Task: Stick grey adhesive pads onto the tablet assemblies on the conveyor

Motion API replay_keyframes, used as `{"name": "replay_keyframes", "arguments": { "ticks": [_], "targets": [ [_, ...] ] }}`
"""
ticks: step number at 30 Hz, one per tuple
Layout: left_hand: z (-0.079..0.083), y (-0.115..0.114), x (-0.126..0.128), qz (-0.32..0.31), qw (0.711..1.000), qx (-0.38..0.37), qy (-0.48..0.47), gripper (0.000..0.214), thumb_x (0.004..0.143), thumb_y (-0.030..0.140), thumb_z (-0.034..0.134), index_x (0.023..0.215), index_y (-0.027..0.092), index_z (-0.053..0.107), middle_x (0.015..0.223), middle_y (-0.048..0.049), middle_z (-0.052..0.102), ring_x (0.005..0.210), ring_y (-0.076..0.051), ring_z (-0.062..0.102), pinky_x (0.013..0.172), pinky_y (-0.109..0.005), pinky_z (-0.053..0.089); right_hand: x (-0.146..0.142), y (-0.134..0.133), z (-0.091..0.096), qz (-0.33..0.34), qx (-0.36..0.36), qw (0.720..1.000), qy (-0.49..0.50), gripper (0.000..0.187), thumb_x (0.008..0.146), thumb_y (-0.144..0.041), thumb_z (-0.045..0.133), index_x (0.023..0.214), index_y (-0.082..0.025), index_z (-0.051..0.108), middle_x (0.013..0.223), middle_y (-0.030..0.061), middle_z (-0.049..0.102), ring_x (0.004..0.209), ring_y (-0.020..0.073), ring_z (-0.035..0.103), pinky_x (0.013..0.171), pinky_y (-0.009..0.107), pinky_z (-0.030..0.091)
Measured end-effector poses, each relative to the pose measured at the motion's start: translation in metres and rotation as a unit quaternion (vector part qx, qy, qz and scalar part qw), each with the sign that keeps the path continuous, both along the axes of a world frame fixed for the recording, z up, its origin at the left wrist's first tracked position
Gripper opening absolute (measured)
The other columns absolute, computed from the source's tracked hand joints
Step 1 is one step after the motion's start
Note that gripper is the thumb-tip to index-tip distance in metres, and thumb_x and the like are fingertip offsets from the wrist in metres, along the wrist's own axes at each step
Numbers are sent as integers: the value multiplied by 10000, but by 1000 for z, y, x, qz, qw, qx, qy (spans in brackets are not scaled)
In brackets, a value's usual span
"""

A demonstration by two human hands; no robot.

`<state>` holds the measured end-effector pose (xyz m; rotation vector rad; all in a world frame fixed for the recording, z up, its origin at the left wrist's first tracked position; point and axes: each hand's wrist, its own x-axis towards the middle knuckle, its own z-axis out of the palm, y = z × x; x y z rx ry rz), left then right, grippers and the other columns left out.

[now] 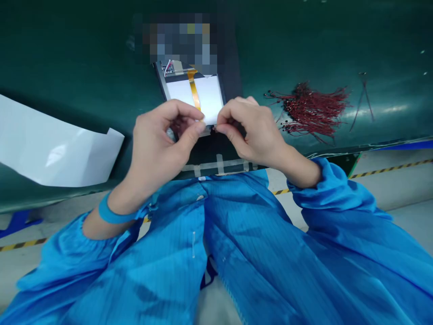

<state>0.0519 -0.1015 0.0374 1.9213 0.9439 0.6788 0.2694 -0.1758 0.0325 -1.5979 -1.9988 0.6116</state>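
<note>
In front of me lies an electronic device with a dark frame (160, 81) and a bright white panel (211, 92). An orange flat flex cable (194, 90) runs down the panel, and thin wires show near its upper left. My left hand (165, 135) is at the panel's near left corner, thumb and forefinger pinched by the cable's lower end. Across from it my right hand (252, 128) pinches at the near right corner, its fingertips close to the device edge. Whatever either pinch holds is too small or hidden to make out. The device's far part is pixelated.
To the right, a bundle of dark red wires (314, 108) with small black ends lies on the green mat (372, 40), with a few loose wires (363, 97) beside it. A glossy white sheet (57, 144) lies at left. Tape strips (219, 163) mark the near edge.
</note>
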Motion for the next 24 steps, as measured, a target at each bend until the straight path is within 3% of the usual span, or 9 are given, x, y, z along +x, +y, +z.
{"name": "replay_keyframes", "arguments": {
  "ticks": [3,7,12,17,24],
  "targets": [
    [-26,-8,-16,43,988,135,68,190,1047,446,673,1137,287,725,1061,-48,729,1050,-258,675,980,-506,581,2,-3,-24,25,-37,998,-49,165,1079,-238,472,1000,-209,613,895,63,686,863,236,588,835,385,391],
    [-47,-21,-33,20,971,206,121,209,1059,416,596,1190,298,708,1326,-127,657,1305,-364,580,1100,-668,499,-1,-6,-39,34,-41,995,-79,215,1093,-259,444,1026,-190,636,889,76,685,853,239,572,799,364,360],
    [-53,-30,-34,5,965,235,119,222,1025,351,623,1225,302,706,1434,-119,614,1356,-390,526,1116,-708,474,-3,-5,-35,39,-44,992,-108,256,1097,-273,429,1062,-180,664,927,87,704,871,240,572,752,354,309],
    [-57,-31,-29,-6,963,241,124,223,1003,368,636,1190,291,730,1440,-82,620,1317,-376,542,1091,-727,499,-3,-1,-23,49,-90,984,-143,268,1086,-265,429,1081,-182,683,964,108,721,908,255,576,759,361,295],
    [-54,-34,-25,-9,972,200,122,186,987,367,666,1145,308,743,1455,-90,636,1357,-393,537,1129,-738,462,-3,5,-10,69,-140,974,-161,239,1066,-238,458,1098,-181,688,986,122,725,923,267,584,780,360,300]
  ]
}}
